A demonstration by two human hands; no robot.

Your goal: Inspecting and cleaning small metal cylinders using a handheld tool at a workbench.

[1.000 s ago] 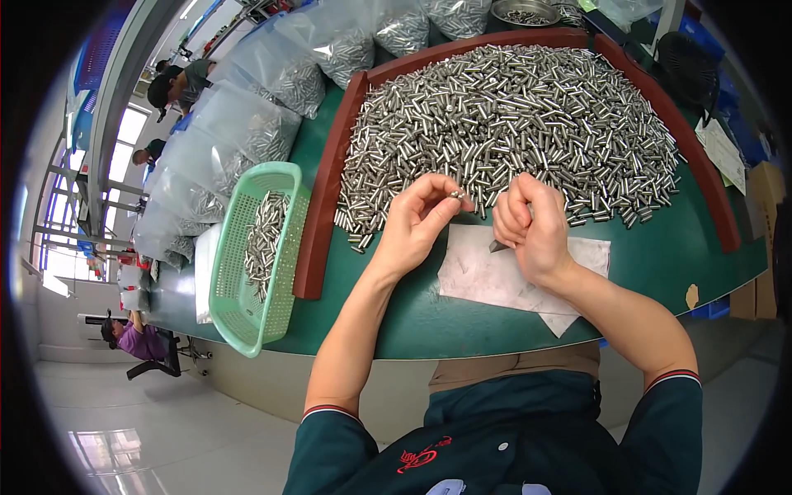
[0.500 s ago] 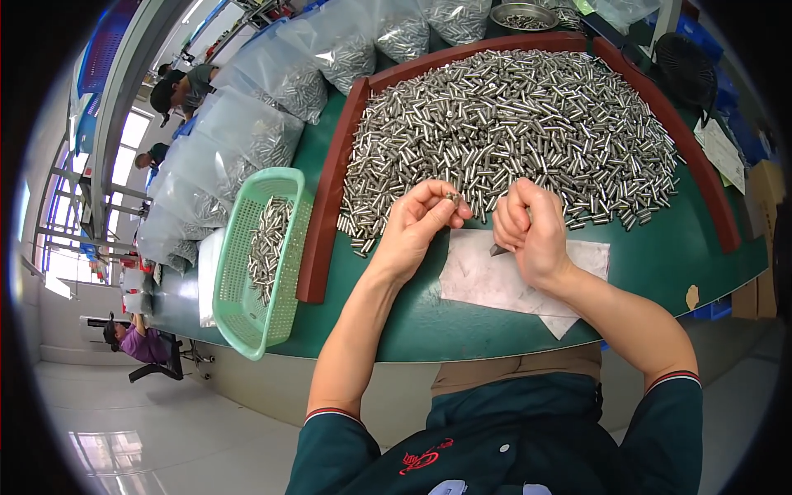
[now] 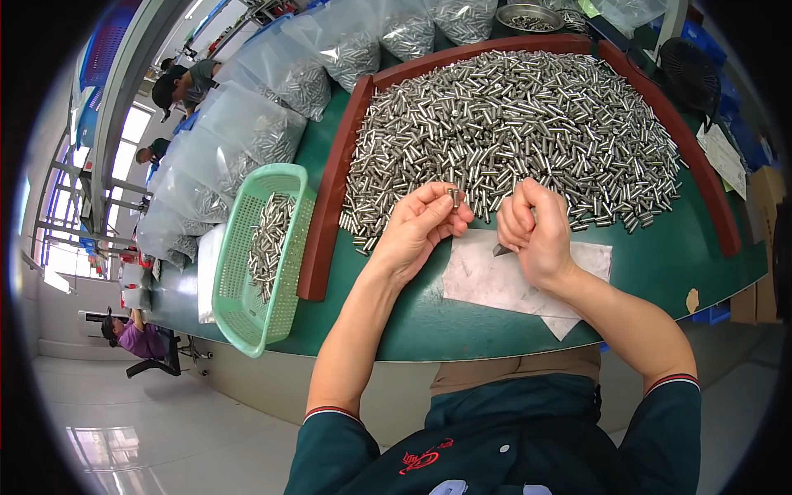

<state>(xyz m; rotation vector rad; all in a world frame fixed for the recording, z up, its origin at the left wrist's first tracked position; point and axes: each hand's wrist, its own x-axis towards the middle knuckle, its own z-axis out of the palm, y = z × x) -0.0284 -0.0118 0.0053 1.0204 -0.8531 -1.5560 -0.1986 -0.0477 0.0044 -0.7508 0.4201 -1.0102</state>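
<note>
Your left hand (image 3: 415, 231) pinches a single short metal pin (image 3: 455, 197) between thumb and index fingertip, the pin standing roughly upright, while its other fingers curl loosely below. Your right hand (image 3: 540, 231), near those fingers but apart from them on the right, is closed in a fist around a dark grey object (image 3: 500, 249). Its pointed end juts out to the left, under the curled fingers; the rest is hidden in your grip, so you cannot tell its kind from this view.

Just below your right fingers a stained white cloth (image 3: 478, 280) lies on the green bench (image 3: 412, 322), with your right forearm crossing over it. Directly beyond the fingers of both hands starts a broad heap of metal pins (image 3: 511, 124). Dark red rails (image 3: 324, 235) border that heap to the left of your fingers, on its far side and to the right. Past the left rail, well left of your left fingers, sits a light green perforated basket (image 3: 285, 293) with a smaller batch of pins (image 3: 271, 239) inside.

Farthest from your fingers, filled clear plastic bags (image 3: 247, 124) line up to the left and beyond, and a round metal bowl (image 3: 530, 18) rests behind the heap.
</note>
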